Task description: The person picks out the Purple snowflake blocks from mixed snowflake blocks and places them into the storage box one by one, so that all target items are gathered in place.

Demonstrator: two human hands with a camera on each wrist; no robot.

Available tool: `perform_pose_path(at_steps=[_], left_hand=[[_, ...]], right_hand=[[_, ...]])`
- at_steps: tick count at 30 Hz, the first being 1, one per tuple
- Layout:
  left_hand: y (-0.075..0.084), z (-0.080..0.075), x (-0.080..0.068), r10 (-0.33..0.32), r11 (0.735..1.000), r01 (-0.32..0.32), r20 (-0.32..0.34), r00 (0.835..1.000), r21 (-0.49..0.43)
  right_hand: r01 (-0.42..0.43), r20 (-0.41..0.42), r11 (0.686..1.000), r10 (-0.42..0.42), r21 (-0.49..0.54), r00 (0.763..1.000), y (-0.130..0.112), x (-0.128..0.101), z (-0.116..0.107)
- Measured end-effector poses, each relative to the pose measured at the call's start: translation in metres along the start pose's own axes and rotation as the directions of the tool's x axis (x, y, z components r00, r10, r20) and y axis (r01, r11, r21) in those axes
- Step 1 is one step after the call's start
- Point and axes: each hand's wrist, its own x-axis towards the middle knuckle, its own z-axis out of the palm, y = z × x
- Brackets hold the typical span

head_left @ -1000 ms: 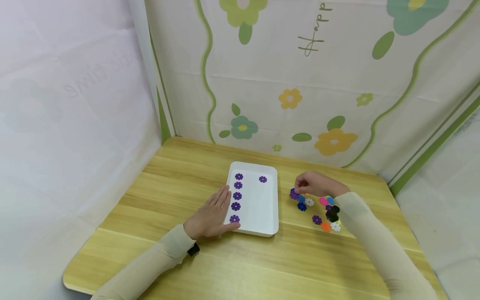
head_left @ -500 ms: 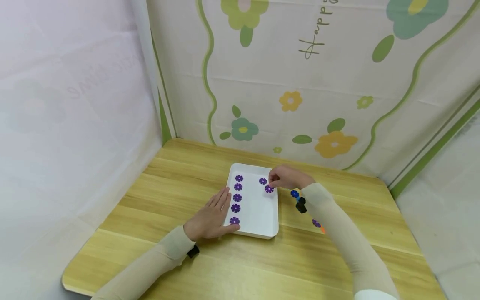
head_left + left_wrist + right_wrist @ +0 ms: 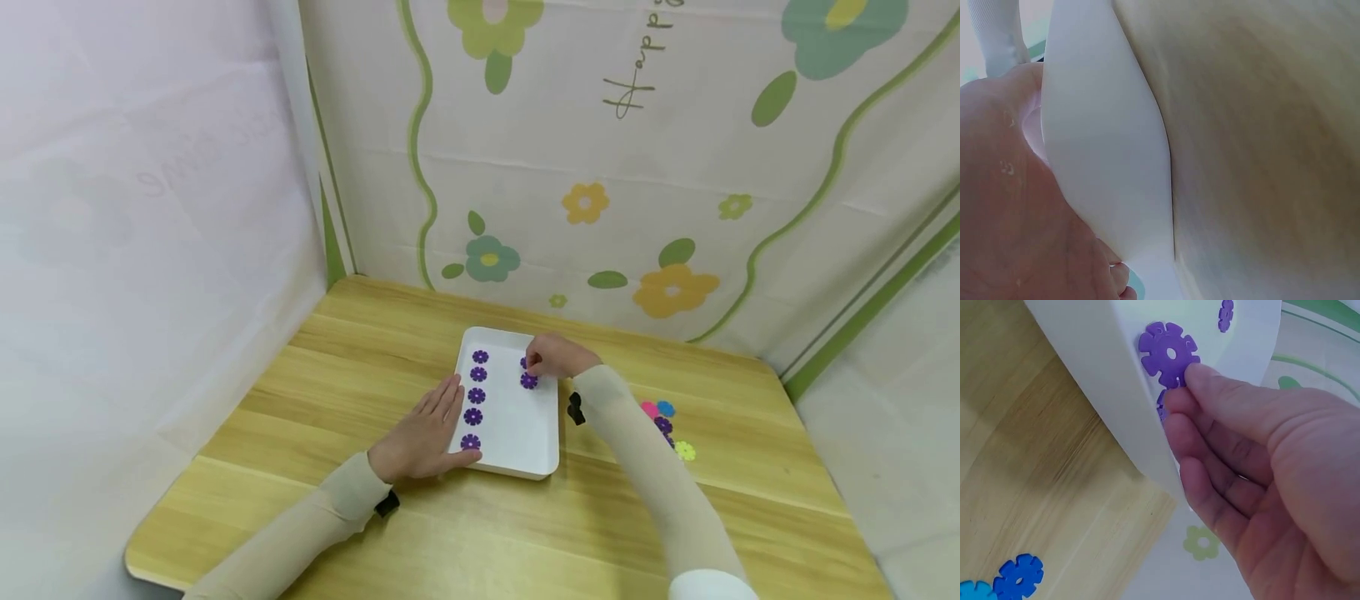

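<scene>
A white tray (image 3: 510, 433) lies on the wooden table. Along its left side runs a column of several purple snowflake discs (image 3: 476, 396). My left hand (image 3: 420, 433) rests over the tray's left rim with its fingers straight; in the left wrist view the palm lies against the tray's outer wall (image 3: 1107, 131). Over the tray's upper right part, my right hand (image 3: 561, 357) pinches another purple snowflake disc (image 3: 1169, 355) between thumb and forefinger. Just beyond that disc is one more purple disc, partly hidden by the fingers.
Right of the tray lie loose discs, among them a pink one (image 3: 649, 409), a light blue one (image 3: 666, 408) and a yellow one (image 3: 685, 451); the right forearm hides others. A flowered cloth (image 3: 517, 150) hangs behind the table.
My right hand has moved left from the loose discs to the tray, carrying a purple snowflake disc, now slightly further in over the tray. The left hand has stayed in place.
</scene>
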Motion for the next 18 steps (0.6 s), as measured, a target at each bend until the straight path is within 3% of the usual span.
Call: perform_pose_path(at_steps=[5, 12, 18], left_hand=[[0.001, -0.001, 0.0, -0.002, 1.0, 0.002, 0.014, 1.0, 0.016], [0.0, 0.003, 0.001, 0.006, 1.0, -0.006, -0.018, 1.0, -0.008], [-0.001, 0.002, 0.003, -0.002, 1.0, 0.002, -0.004, 1.0, 0.017]], right_hand=[[-0.001, -0.024, 1.0, 0.0, -0.029, 1.0, -0.001, 0.003, 0.004], [0.003, -0.043, 0.999, -0.004, -0.041, 0.999, -0.002, -0.003, 0.001], [0.085, -0.085, 0.996, -0.088, -0.031, 0.992, 0.006, -0.025, -0.017]])
